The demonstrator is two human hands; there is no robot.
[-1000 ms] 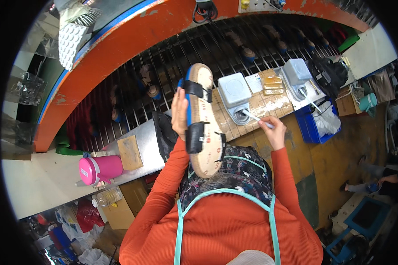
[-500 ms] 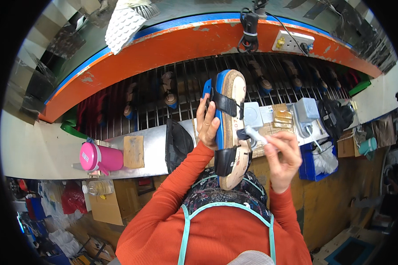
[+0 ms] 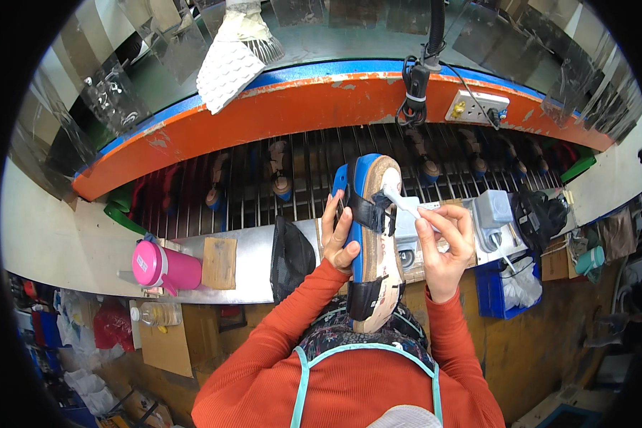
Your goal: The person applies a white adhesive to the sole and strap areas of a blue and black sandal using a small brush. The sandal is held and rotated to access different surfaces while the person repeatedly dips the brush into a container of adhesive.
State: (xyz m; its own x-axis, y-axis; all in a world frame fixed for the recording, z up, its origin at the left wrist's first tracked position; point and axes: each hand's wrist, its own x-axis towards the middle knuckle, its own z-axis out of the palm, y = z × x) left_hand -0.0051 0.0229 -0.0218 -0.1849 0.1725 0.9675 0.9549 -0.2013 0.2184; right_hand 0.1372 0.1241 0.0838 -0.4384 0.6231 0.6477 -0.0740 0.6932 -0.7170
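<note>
- Right hand (image 3: 446,242): I see thumb and fingertips pinched together on the pale handle of a small brush (image 3: 405,205), its dark tip at the upper black strap (image 3: 364,212) of a sandal (image 3: 383,253), seemingly touching it.
- Left hand (image 3: 339,242): clamped along the sandal's left side, against the blue last (image 3: 357,265). It holds the piece upright, pale underside toward my view; how the fingers close behind, I cannot tell.
- Half a second ago the tip was lower, between the straps; a second ago it was at the cup (image 3: 406,258) of the nearer grey container (image 3: 406,222). I judge the brush freshly loaded, with the coating now going on around the upper strap's end.
- Right along the bench, I have a second grey container (image 3: 493,208), with a blue basket (image 3: 488,291) below.
- Left of the hands lie a black mesh pouch (image 3: 292,257), a brown board (image 3: 220,264) and a pink jug (image 3: 167,267).
- Farther off, metal rods carry more lasted shoes (image 3: 282,183), beneath an orange beam (image 3: 314,118).
</note>
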